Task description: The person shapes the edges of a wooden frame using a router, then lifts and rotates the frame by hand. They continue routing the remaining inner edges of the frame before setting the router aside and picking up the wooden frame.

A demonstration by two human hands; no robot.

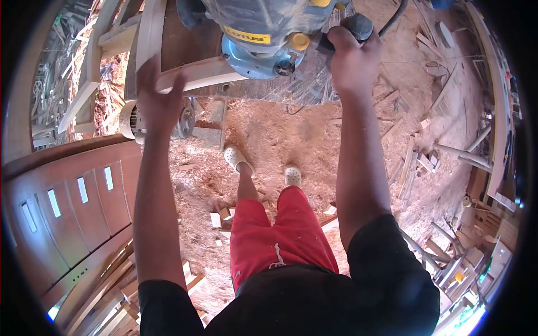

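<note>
A grey-blue power tool (263,28) with a yellow LOTUS label and a light-blue round base stands at the top centre, on a workbench (319,84). My right hand (354,67) is closed around a black handle (357,27) at the tool's right side. To the left of the tool, my left hand (161,101) has its thumb and fingers spread, with nothing held between them. It is beside a pale wooden strip (204,73) that runs up to the tool's base. Whether the fingers touch the wood cannot be made out.
A motor-like machine part (186,122) sits below the bench's left side. Brown wooden panels (73,207) stand at the left. Shavings and offcuts cover the floor (302,131). Stacked boards (106,291) are at the lower left, and scrap wood (459,257) at the lower right. A black cable (395,19) hangs near the tool.
</note>
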